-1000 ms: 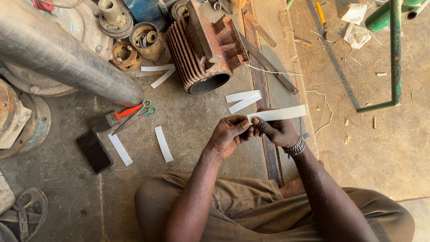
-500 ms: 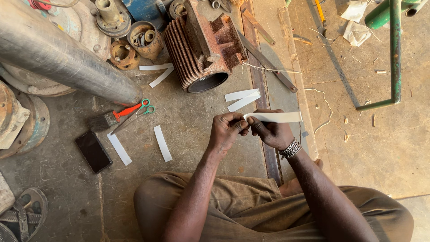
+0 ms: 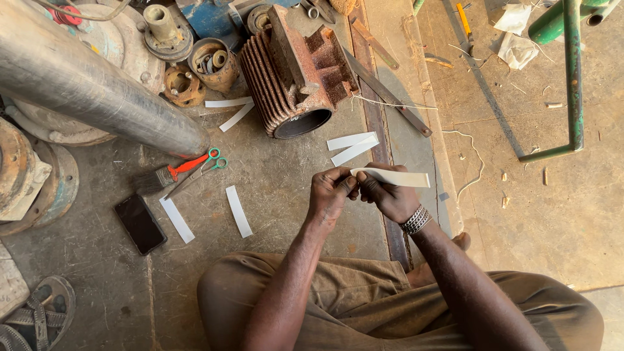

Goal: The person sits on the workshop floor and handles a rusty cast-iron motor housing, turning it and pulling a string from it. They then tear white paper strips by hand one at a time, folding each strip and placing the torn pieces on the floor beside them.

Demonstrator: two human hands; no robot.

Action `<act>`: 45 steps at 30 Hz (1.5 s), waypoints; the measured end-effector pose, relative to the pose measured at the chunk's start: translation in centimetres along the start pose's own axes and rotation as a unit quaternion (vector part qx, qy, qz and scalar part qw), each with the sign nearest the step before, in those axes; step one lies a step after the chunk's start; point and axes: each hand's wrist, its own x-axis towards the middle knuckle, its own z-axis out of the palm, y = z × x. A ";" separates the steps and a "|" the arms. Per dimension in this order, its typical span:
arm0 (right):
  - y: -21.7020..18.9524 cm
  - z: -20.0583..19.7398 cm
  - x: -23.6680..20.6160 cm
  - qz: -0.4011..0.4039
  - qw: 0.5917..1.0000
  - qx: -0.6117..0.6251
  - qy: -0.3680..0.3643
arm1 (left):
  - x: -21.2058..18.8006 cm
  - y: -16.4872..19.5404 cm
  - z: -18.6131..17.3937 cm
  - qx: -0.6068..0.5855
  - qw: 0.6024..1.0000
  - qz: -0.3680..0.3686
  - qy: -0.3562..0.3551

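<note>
Both of my hands meet over the concrete floor and pinch one long white paper strip [image 3: 396, 177]. My left hand [image 3: 330, 195] grips its left end. My right hand [image 3: 389, 198], with a metal bracelet on the wrist, holds it just beside, and the rest of the strip sticks out to the right. Two more white strips [image 3: 351, 146] lie on the floor just beyond my hands, below a rusty finned motor housing [image 3: 292, 71].
Other white strips lie at left [image 3: 238, 210], [image 3: 177, 220] and by the housing [image 3: 231, 110]. Scissors with red and green handles [image 3: 198, 170], a brush [image 3: 153, 181] and a black phone [image 3: 139, 223] rest at left. A large grey cylinder [image 3: 91, 84] and a green metal frame [image 3: 572, 78] border the area.
The strip has dropped slightly and tilted from rising to the right to nearly level, while both hands keep working its left end.
</note>
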 end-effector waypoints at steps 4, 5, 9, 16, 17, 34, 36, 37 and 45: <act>1.2 0.2 -0.1 0.036 0.999 -0.011 0.022 | 0.0 0.0 0.6 0.002 1.000 -0.011 0.030; 1.5 0.1 0.0 0.040 0.999 0.020 0.023 | 0.0 0.1 0.5 -0.015 0.999 -0.031 0.027; 2.3 -0.6 0.2 0.033 0.995 0.092 0.002 | 0.3 0.3 -0.5 -0.226 0.968 -0.091 -0.059; 1.4 -0.3 -0.1 0.030 0.998 0.061 -0.009 | 0.2 -0.5 -0.8 -0.241 0.966 -0.071 -0.055; 1.1 -0.2 0.0 0.026 0.999 0.041 -0.004 | 0.2 -0.6 -0.8 -0.228 0.970 -0.067 -0.047; 0.1 1.1 -0.2 -0.030 0.994 -0.099 0.020 | 0.3 -1.3 -0.1 -0.179 0.983 -0.045 0.013; 0.6 1.2 0.0 -0.040 0.997 -0.071 0.016 | 0.2 -0.9 -0.1 -0.147 0.987 -0.060 0.034; 0.7 1.0 0.0 -0.045 0.997 -0.057 0.013 | 0.2 -0.7 -0.1 -0.189 0.979 -0.077 0.018; 0.6 0.1 0.1 0.001 1.000 0.012 -0.010 | 0.2 -0.6 -1.1 -0.335 0.934 -0.120 -0.040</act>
